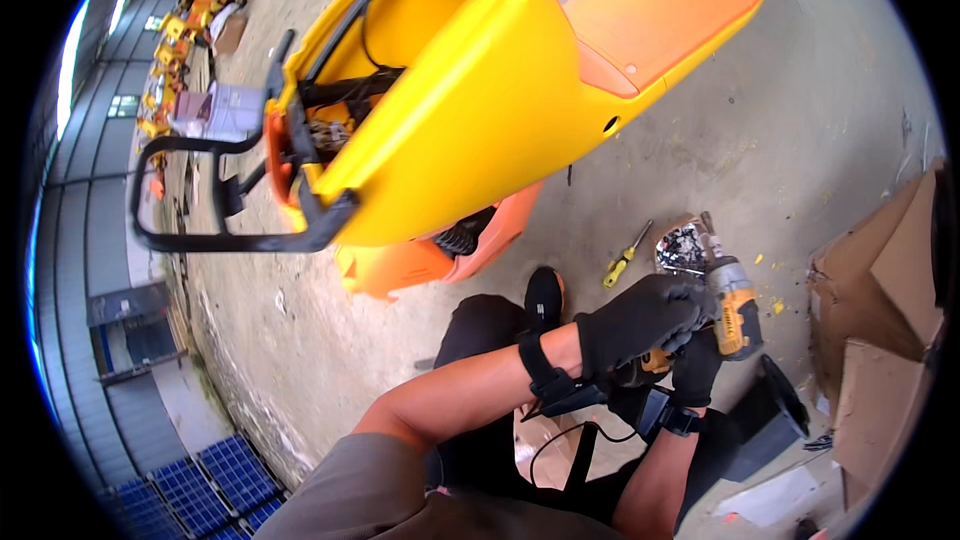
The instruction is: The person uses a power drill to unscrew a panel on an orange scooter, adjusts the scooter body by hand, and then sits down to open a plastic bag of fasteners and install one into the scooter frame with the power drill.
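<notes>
Black-gloved right hand grasps the yellow-and-black plastic power drill, nose toward twelve o'clock, likely for control; black-gloved left hand overlaps it, grip unclear.

open cardboard box, blue gridded pallets

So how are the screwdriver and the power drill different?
The power drill is thick and chunky; the screwdriver is thin. The power drill is held in the gloved right hand; the screwdriver lies on the floor. Both have yellow on them.
</notes>
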A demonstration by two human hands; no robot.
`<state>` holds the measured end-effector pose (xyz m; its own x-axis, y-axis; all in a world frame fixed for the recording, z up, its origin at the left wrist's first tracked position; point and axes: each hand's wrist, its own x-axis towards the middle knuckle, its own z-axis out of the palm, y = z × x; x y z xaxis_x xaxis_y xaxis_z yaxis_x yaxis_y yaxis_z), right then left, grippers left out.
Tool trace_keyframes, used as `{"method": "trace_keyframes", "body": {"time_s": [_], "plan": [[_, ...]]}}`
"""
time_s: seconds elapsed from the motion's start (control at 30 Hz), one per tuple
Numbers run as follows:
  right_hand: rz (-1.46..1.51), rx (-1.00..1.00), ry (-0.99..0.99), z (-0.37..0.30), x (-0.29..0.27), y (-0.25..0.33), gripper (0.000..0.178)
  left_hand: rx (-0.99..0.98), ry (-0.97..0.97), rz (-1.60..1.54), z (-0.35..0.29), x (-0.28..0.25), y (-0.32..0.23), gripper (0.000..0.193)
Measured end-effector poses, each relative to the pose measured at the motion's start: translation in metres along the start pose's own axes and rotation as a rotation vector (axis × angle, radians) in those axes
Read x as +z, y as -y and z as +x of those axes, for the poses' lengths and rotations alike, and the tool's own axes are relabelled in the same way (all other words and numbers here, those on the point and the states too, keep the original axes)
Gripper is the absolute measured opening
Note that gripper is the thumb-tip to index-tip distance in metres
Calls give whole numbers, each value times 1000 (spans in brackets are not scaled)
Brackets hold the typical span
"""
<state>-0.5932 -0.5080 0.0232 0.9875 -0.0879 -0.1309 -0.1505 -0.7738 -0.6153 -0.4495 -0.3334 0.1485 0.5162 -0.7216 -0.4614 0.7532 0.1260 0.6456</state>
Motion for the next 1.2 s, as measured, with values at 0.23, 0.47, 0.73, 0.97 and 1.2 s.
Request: {"method": "trace_keyframes", "body": {"time_s": [0.23,0.47,0.73,0.97,1.2], "plan": [[564,142,1,4,-256,172,13,14,-136,-67,-146,105,-114,31],[785,-116,179,-39,-536,359,28,51,-352,-91,-290,242,-213,25],[-272,-998,-45,-24,-596,391,42,503,-611,-137,-339,312,-226,26],[-446,-1216,55,-51,-597,395,27,623,-622,-372,-363,359,-207,32],[-384,-1295,207,-50,-579,395,27,641,-673,-222,-387,371,-209,31]]}}
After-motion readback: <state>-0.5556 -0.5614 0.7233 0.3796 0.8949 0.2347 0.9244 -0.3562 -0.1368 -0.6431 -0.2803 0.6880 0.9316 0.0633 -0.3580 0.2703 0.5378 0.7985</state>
